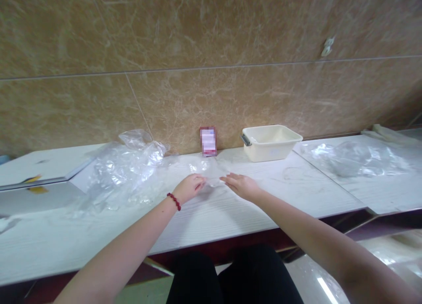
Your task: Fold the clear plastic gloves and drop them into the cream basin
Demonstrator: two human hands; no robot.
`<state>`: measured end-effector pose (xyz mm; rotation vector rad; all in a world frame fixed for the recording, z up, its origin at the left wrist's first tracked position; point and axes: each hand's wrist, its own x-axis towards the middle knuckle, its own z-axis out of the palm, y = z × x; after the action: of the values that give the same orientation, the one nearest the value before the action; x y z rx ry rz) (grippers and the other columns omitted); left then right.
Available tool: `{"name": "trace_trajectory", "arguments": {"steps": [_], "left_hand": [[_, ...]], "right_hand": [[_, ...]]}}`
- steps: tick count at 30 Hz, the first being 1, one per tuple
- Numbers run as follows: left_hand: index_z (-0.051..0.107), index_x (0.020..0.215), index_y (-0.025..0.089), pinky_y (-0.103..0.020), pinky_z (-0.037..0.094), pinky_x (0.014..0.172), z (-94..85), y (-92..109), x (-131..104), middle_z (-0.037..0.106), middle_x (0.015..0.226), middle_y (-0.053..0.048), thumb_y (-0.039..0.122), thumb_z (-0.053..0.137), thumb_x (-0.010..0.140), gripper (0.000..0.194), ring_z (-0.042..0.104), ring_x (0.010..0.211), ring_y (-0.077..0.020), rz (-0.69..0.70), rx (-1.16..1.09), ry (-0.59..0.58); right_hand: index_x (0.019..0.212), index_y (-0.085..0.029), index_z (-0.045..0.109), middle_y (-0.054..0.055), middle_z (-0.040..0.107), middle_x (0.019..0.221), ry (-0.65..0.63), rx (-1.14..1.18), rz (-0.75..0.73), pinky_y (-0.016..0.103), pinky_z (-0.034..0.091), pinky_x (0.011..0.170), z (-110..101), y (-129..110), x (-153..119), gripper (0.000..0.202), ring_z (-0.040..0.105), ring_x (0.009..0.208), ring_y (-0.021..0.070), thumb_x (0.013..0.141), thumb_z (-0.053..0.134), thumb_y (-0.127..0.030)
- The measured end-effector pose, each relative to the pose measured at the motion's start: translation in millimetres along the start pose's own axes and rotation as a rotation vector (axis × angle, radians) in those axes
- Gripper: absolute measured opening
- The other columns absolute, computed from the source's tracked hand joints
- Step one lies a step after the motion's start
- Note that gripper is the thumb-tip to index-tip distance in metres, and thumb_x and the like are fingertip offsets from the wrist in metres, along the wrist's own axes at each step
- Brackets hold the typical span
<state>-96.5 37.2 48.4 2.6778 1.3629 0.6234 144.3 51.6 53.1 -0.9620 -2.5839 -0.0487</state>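
Along a brown marbled wall (231, 31), a white wood-grain table (204, 220) runs the full width; a seam toward the right marks a second section. From the left: a white box (39, 198) with yellow patches, a heap of crumpled clear plastic (123, 172) beside it, a red-edged card (208, 142) upright near the wall, a cream tub (272, 151) with a grey handle, more clear plastic (359, 159) past the seam. Small white fitting (327, 47) on the wall, upper right.

Front edge slants up toward the right, the wearer's dark-clad legs (194, 280) below it. A stretch of tabletop lies between hands and edge; another from the right hand to the seam.

Clear film (214, 167) lies between the hands, before the card. Left hand (190, 187), red beads (173, 201) at the wrist: fingers curled at the film's left side; pinch or mere touch, cannot tell. Right hand (242, 186): fingers nearly straight, close together, tips at the film's right side; grip cannot be told.
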Motion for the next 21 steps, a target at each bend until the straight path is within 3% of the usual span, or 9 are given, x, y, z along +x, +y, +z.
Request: {"name": "trace_trajectory", "arguments": {"steps": [4, 8, 15, 19, 21], "left_hand": [[0.057, 0.095, 0.016, -0.031, 0.039, 0.083, 17.2, 11.6, -20.7, 0.055, 0.095, -0.008, 0.023, 0.036, 0.08, 0.027, 0.049, 0.092, -0.016, -0.03, 0.048, -0.103], [0.056, 0.096, 0.017, -0.032, 0.037, 0.085, 20.6, 22.5, -35.4, 0.053, 0.101, -0.008, 0.028, 0.034, 0.081, 0.029, 0.047, 0.095, -0.0171, -0.031, 0.069, -0.153], [0.047, 0.111, 0.033, -0.049, 0.016, 0.093, 9.0, 33.4, -48.1, 0.045, 0.12, -0.005, 0.044, 0.031, 0.08, 0.036, 0.036, 0.111, -0.0224, -0.073, 0.185, -0.259], [0.04, 0.116, 0.037, -0.053, 0.008, 0.093, -5.2, 30.1, -54.6, 0.035, 0.129, -0.004, 0.059, 0.039, 0.069, 0.052, 0.026, 0.118, -0.0274, -0.068, 0.187, -0.395], [0.037, 0.118, 0.037, -0.054, 0.006, 0.093, -15.7, 26.9, -54.8, 0.031, 0.131, -0.005, 0.065, 0.044, 0.06, 0.066, 0.02, 0.12, -0.03, -0.037, 0.149, -0.446]], "right_hand": [[0.114, -0.025, 0.047, 0.008, 0.054, 0.108, -0.064, -0.058, 0.018, 0.032, 0.041, 0.083, 19.2, -12.2, -28.6, 0.035, 0.048, 0.103, 0.0187, 0.084, 0.03, -0.032], [0.114, -0.024, 0.048, 0.009, 0.053, 0.109, -0.067, -0.037, -0.027, 0.032, 0.036, 0.09, 25.8, -21.9, -46.9, 0.035, 0.047, 0.104, 0.0167, 0.085, 0.029, -0.031], [0.114, -0.029, 0.047, 0.006, 0.049, 0.116, -0.136, -0.051, -0.021, 0.04, 0.026, 0.095, 21.0, -31.4, -56.7, 0.034, 0.042, 0.109, 0.019, 0.084, 0.031, -0.032], [0.115, -0.031, 0.044, 0.005, 0.043, 0.122, -0.199, -0.016, -0.046, 0.056, 0.008, 0.094, 3.5, -32.6, -62.6, 0.04, 0.036, 0.113, 0.0264, 0.078, 0.037, -0.046], [0.116, -0.03, 0.043, 0.005, 0.043, 0.122, -0.197, 0.036, -0.056, 0.058, 0.003, 0.093, -7.1, -28.0, -63.3, 0.047, 0.035, 0.114, 0.027, 0.075, 0.038, -0.052]]}}
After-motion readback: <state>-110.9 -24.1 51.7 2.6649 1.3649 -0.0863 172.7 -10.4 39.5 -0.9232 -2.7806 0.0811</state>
